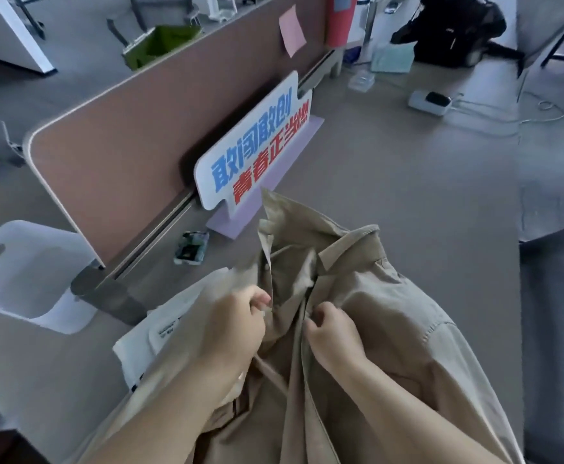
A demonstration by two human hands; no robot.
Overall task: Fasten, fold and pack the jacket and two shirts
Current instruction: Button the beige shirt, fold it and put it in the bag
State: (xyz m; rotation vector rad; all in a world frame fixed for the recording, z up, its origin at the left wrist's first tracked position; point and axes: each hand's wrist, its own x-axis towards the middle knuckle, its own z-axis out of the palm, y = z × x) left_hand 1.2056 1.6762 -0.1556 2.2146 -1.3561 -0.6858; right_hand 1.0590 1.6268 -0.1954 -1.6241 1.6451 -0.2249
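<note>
Lying on the grey surface [408,195] close before the person, the beige jacket [391,296] runs lengthwise away from them, collar pointing toward the lettered sign [254,145]. The left hand [237,326] pinches one front edge, and the right hand [334,333] curls round the other. A white garment [146,336] lies partly beneath.

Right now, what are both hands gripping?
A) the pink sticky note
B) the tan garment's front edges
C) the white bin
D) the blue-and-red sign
B: the left hand and the right hand each pinch one front edge of the tan garment, just below its collar.
</note>
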